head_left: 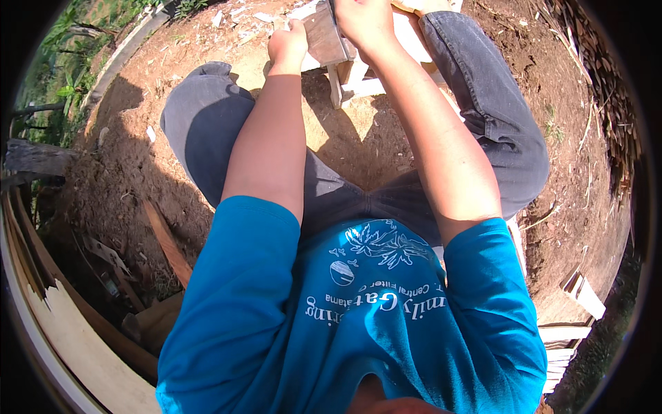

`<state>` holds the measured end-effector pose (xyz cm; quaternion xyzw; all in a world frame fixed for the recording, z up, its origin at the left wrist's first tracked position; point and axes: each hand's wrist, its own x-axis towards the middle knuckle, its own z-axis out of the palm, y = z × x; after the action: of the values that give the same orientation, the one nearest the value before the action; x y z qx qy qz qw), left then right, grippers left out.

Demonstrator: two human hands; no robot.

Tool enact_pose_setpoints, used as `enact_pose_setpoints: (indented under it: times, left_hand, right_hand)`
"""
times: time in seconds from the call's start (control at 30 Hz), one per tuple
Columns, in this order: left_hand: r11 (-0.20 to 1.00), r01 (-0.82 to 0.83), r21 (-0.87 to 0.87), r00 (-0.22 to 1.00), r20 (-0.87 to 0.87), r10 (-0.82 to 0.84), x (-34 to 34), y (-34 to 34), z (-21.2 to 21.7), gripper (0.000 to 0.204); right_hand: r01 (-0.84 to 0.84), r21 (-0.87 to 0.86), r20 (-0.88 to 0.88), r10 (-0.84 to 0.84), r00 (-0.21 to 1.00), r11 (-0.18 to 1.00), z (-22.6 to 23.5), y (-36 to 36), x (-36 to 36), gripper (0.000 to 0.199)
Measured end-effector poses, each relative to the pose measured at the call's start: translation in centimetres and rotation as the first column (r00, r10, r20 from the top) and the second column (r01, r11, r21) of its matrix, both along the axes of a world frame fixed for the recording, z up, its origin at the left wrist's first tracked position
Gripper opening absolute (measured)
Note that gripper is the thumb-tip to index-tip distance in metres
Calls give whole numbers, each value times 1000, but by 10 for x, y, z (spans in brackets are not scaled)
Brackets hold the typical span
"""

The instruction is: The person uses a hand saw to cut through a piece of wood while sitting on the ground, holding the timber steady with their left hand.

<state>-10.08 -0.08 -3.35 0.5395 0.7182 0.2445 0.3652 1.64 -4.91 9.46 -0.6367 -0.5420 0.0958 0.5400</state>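
At the top edge of the picture, my left hand (288, 45) is closed with its thumb uppermost, beside the left edge of a brown wooden board (324, 36). What its fingers hold is hidden. My right hand (366, 26) is closed too, over the board's right side, and the picture's edge cuts it off. A thin dark strip (338, 26) runs along the board next to that hand; I cannot tell what it is. Under the board stands a low pale wooden bench (362, 87) with short legs, between my knees.
Wood chips and scraps lie on the bare earth (207, 41) around the bench. Broken planks (89, 338) are stacked at the lower left, near a reddish wood piece (167, 241). Split wood pieces (579, 293) lie at the right. Green plants grow beyond a curb (124, 58).
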Motion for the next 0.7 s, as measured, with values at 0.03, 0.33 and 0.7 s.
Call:
enact_pose_setpoints:
  times: [0.03, 0.33, 0.7]
  left_hand:
    - [999, -46, 11, 999, -6, 46, 1, -3, -4, 70]
    - [931, -158, -330, 780, 536, 323, -23, -15, 6, 48]
    - [982, -189, -7, 817, 554, 161, 3, 0, -18, 43]
  right_hand:
    - [7, -34, -26, -8, 1000, 999, -5, -8, 0, 27]
    - [-253, -14, -509, 211, 835, 967, 82, -157, -18, 20]
    - [89, -186, 40, -83, 996, 979, 16, -53, -2, 36]
